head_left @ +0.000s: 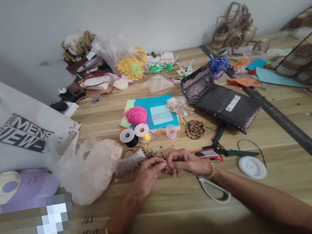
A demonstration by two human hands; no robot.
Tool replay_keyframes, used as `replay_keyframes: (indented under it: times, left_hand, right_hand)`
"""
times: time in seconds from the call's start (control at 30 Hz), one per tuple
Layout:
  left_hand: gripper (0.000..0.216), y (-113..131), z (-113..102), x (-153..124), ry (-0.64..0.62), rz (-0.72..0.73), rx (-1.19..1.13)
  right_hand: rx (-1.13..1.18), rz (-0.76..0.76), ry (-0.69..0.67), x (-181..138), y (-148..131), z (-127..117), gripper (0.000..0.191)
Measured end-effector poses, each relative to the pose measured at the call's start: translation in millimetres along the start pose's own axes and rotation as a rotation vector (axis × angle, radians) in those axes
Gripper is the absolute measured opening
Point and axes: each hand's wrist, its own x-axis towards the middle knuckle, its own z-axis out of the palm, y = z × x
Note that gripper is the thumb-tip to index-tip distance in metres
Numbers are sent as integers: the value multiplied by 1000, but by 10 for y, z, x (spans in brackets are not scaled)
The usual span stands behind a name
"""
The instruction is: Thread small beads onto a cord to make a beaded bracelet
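Note:
My left hand (155, 171) and my right hand (185, 162) meet over the table, fingertips pinched close together on a thin pale thread. What else sits between the fingers is too small to make out. Just behind them lie loose colourful beads (151, 153) and a clear bag of beads (129, 165). From near a small clear spool (171, 131), pale thread loops toward my hands. Partly under my right hand are scissors (215, 190) with white handles. Close by on the right are a red-edged cutter (208, 154) and green-handled pliers (217, 147).
Behind stand a black spool (128, 137), a yellow spool (143, 133), pink yarn (136, 115) and a coiled bead string (194, 129). A black bubble mailer (225, 103) and a white round spool (252, 167) lie right. A plastic bag (93, 169) sits left.

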Motion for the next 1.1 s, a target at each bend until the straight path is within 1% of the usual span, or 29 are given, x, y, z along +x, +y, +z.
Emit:
replay_keyframes:
  times: [0.33,0.47,0.57,0.7,0.87,1.0,1.1]
  left_hand:
    - [24,-6,3,-2,-28,21,29]
    - [21,-52,-48,15,-1,57,105]
    - [15,-63,-80,18,54,125,222]
    - [9,1,-57,-11,115,205,394]
    - [10,71,1,-68,133,289,560]
    - [12,73,21,-107,132,443,733]
    - [13,78,42,-124,125,539,806]
  right_hand:
    - [1,-14,21,0,23,6,33]
    - [2,12,16,11,31,3,34]
    - [20,13,15,17,28,-1,34]
    - [37,16,19,22,38,-10,34]
    - [58,4,28,31,74,-20,33]
    - [35,12,20,26,65,-14,33]
    - [16,9,34,10,43,-5,34]
